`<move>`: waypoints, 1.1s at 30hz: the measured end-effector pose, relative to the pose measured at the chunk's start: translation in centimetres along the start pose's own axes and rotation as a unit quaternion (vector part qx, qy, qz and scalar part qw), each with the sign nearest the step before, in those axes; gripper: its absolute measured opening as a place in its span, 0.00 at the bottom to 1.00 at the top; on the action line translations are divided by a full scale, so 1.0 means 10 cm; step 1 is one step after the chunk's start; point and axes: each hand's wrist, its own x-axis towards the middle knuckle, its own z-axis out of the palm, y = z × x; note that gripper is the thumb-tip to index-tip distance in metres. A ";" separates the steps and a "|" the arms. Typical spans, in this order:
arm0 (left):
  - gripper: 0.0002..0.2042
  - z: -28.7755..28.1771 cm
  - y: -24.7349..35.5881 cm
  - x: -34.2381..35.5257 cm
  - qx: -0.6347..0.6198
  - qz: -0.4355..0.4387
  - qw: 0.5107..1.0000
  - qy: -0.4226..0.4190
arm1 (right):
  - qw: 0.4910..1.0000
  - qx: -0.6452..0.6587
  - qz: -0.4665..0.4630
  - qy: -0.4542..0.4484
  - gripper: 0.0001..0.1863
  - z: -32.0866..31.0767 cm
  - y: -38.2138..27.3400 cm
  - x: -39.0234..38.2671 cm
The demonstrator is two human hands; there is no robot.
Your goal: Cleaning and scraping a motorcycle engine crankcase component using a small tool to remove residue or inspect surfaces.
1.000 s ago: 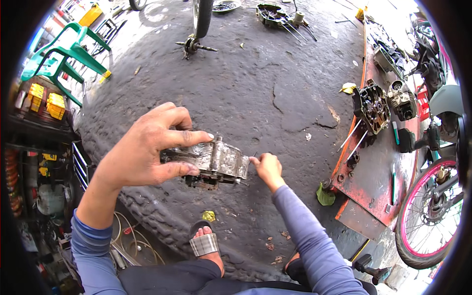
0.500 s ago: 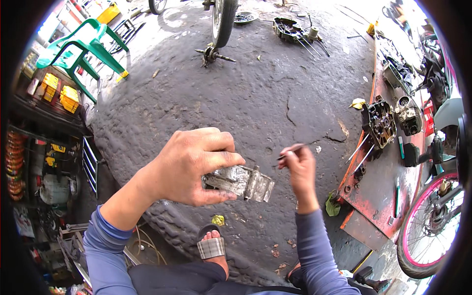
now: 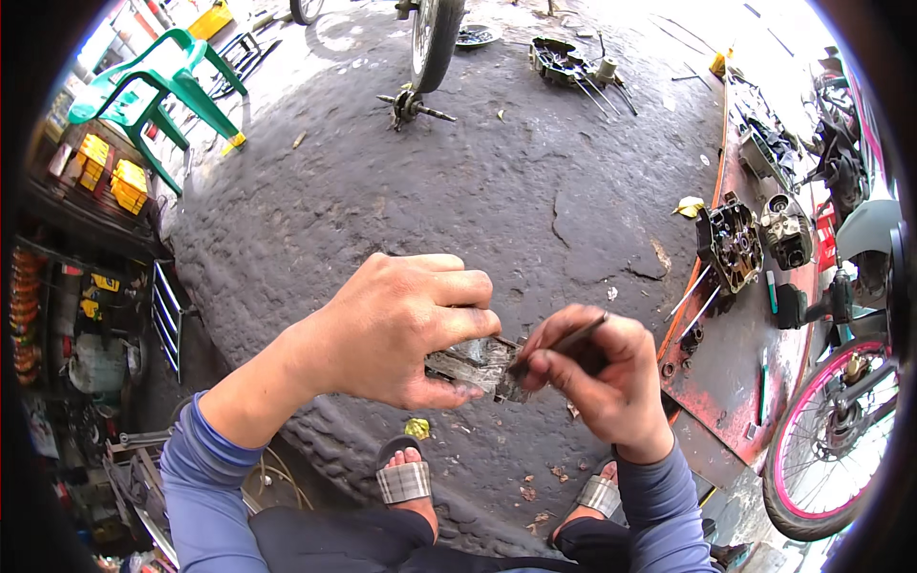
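Note:
My left hand (image 3: 401, 320) is closed around a silvery metal engine part (image 3: 478, 367), its thumb and fingers clamping the part's sides. The part is held up above the dark ground, with its left portion covered by that hand. At its right end, my right hand (image 3: 607, 372) is pinching a thin dark strip-like tool (image 3: 585, 332). The lower end of this tool is hidden by my fingers, close against the metal, so I cannot tell exactly where it touches.
A crankshaft (image 3: 411, 110) lies on the ground below a tyre (image 3: 437, 43), with an open engine case (image 3: 557, 59) farther right. Another engine case (image 3: 734, 244) rests on a red board (image 3: 712, 411), beside a pink-rimmed wheel (image 3: 778, 449). The green chair (image 3: 158, 81) stands far left.
My right hand has moved left and down, bringing the thin tool to the engine part's right end. The part, in my left hand, has shifted slightly.

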 end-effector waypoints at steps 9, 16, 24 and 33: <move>0.27 -0.02 -0.06 -0.06 0.001 0.018 1.000 0.009 | 0.996 -0.001 -0.086 -0.033 0.05 0.07 0.14 -0.07; 0.25 -0.04 -0.04 -0.04 -0.004 0.018 1.000 -0.002 | 0.988 -0.065 -0.135 -0.047 0.06 0.03 0.14 -0.05; 0.24 -0.04 -0.12 -0.04 -0.010 0.021 1.000 0.009 | 0.992 0.056 -0.107 0.036 0.07 0.02 0.26 -0.08; 0.24 -0.04 -0.13 -0.06 -0.018 0.018 1.000 0.008 | 0.992 -0.003 -0.123 -0.030 0.06 0.09 0.28 -0.07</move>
